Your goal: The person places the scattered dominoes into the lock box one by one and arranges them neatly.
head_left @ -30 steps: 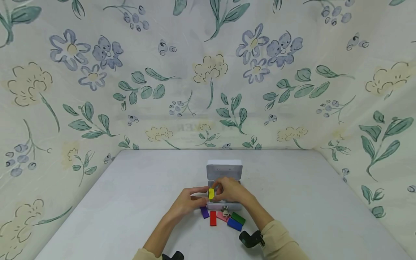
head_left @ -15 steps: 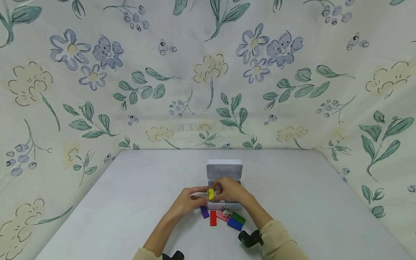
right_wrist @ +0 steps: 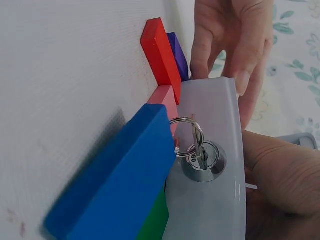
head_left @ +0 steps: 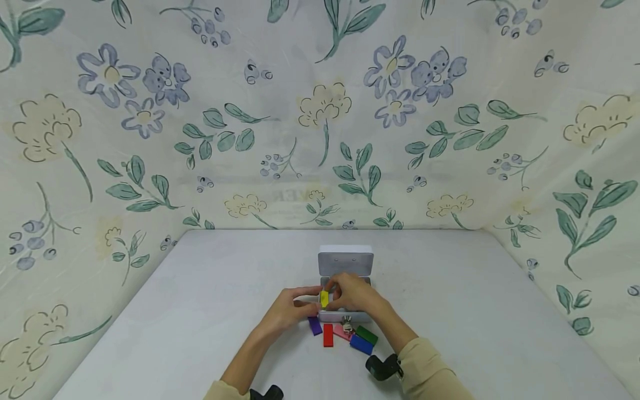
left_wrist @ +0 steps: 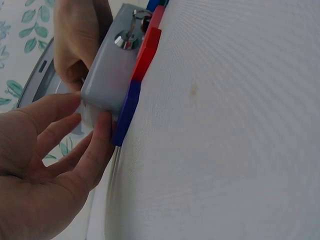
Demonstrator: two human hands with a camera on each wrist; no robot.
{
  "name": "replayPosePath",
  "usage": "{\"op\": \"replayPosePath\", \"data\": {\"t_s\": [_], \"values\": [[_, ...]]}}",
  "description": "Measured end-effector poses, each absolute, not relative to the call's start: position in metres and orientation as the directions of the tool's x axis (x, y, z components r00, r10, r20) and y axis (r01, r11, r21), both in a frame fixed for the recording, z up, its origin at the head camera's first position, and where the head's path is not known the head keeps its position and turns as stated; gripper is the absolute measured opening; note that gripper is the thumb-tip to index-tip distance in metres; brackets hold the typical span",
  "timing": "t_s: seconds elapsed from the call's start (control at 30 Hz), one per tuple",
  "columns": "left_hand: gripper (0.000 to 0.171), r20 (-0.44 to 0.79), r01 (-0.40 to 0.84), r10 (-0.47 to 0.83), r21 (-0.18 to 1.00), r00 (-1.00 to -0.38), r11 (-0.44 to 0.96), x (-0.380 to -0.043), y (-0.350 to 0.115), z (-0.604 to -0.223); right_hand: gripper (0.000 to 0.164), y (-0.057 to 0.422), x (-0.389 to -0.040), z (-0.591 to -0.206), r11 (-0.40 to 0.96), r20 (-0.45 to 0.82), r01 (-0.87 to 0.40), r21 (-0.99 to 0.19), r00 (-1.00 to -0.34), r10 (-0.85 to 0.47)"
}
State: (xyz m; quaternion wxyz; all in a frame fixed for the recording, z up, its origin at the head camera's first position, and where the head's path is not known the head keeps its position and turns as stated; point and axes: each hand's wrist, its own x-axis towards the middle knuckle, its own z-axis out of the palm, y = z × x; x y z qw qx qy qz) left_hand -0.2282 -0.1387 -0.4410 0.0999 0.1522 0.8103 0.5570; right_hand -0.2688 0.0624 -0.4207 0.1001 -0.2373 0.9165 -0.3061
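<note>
A small grey lockable metal box (head_left: 345, 316) stands with its lid (head_left: 345, 262) raised; a key on a ring (right_wrist: 197, 145) sits in its front lock. My left hand (head_left: 287, 308) holds the box's left end, thumb near the front corner and fingers against the outer side. Over the box opening, my right hand (head_left: 354, 293) pinches a yellow block (head_left: 324, 299) with curled thumb and fingers, at the left part of the inside. Most of the box's inside is hidden by this hand. The wrist views do not show the yellow block.
Flat blocks lie before the box: purple (head_left: 315, 326), red (head_left: 328, 335), pink (head_left: 341, 332), green (head_left: 367, 335) and blue (head_left: 361, 344). The blue one overlaps the green one in the right wrist view. A white table (head_left: 225, 266) ends at a flowered cloth (head_left: 280, 183).
The yellow block has shifted very slightly down and left with my right fingers. My right wrist has moved a little left; the left hand keeps its place on the box.
</note>
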Motion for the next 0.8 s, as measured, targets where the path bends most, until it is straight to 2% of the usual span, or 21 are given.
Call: {"op": "replayPosePath", "data": {"t_s": [0.8], "values": [[0.046, 0.003, 0.127, 0.349, 0.935, -0.937, 0.332, -0.2295, -0.1387, -0.4429, 0.038, 0.0618, -0.2638, -0.4167, 0.705, -0.047, -0.360, -0.611, -0.872, -0.487]]}}
